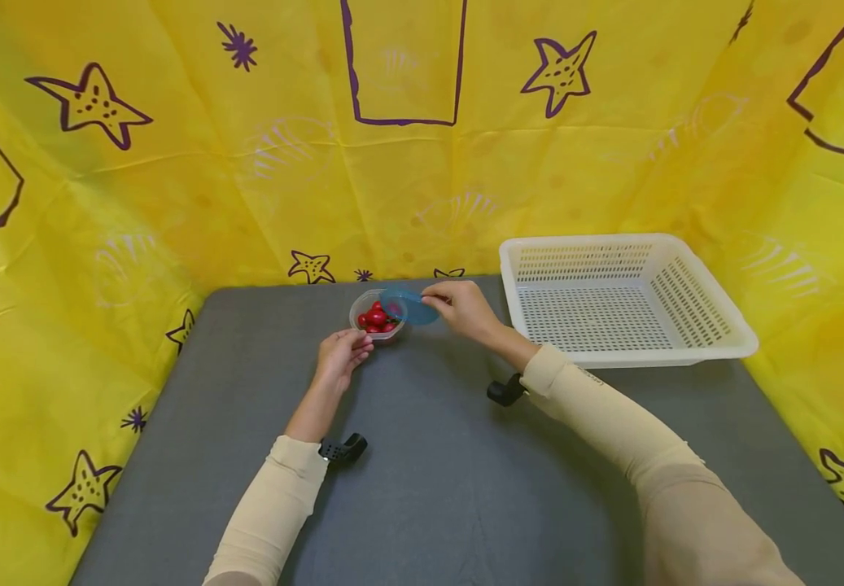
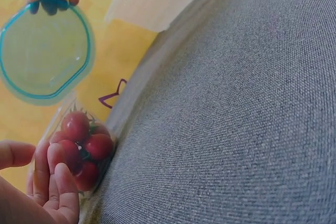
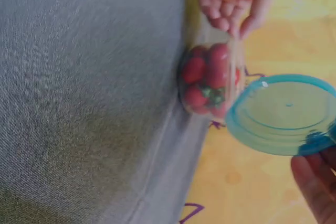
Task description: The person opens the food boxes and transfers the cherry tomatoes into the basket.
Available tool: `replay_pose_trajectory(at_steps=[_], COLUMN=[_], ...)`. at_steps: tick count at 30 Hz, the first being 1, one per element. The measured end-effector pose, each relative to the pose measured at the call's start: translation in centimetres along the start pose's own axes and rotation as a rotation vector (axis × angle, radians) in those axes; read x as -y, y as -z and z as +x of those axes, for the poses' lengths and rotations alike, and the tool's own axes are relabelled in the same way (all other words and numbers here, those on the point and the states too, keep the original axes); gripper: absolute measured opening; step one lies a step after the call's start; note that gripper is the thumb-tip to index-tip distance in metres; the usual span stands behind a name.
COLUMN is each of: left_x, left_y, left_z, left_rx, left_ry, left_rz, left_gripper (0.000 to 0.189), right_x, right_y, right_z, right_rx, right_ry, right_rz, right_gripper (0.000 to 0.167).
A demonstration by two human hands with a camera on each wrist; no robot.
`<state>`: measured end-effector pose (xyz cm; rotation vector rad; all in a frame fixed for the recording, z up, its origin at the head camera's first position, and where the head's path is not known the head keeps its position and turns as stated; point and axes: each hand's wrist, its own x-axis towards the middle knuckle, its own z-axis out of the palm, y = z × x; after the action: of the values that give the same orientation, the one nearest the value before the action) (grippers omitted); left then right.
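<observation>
A small clear plastic container [image 1: 355, 316] filled with several red cherry tomatoes [image 1: 375, 317] stands near the far edge of the grey table. My left hand [image 1: 343, 356] pinches the near side of its rim, thumb and fingertips meeting there in the right wrist view. In my right hand [image 1: 463, 307] is a translucent blue lid [image 1: 416, 308], pinched at its right edge. The lid is tilted and overlaps the container's right side in the head view. Green stems [image 3: 214, 96] show among the tomatoes.
A white perforated plastic basket [image 1: 693, 355] stands to the right on the grey table [image 1: 422, 488], just beyond my right forearm. Yellow cloth [image 1: 422, 187] with purple drawings hangs behind the table and along both sides.
</observation>
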<state>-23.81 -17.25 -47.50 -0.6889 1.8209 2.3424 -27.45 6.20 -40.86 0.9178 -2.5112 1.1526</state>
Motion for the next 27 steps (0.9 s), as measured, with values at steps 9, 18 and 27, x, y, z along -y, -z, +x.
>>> replay_pose_trajectory(at_steps=[9, 18, 27], left_x=[0.1, 0.2, 0.2], left_y=[0.0, -0.2, -0.4], left_z=[-0.2, 0.0, -0.1], left_rx=[0.002, -0.01, -0.018], left_ry=[-0.005, -0.007, -0.016], left_rz=[-0.014, -0.018, -0.023], left_gripper=[0.004, 0.005, 0.005], right_x=[0.3, 0.2, -0.3], right_y=[1.6, 3.1, 3.9], right_z=[-0.9, -1.3, -2.1], right_rx=[0.094, 0.228, 0.303], right_ry=[-0.103, -0.274, -0.349], right_rz=[0.033, 0.107, 0.204], right_gripper=[0.017, 0.02, 0.019])
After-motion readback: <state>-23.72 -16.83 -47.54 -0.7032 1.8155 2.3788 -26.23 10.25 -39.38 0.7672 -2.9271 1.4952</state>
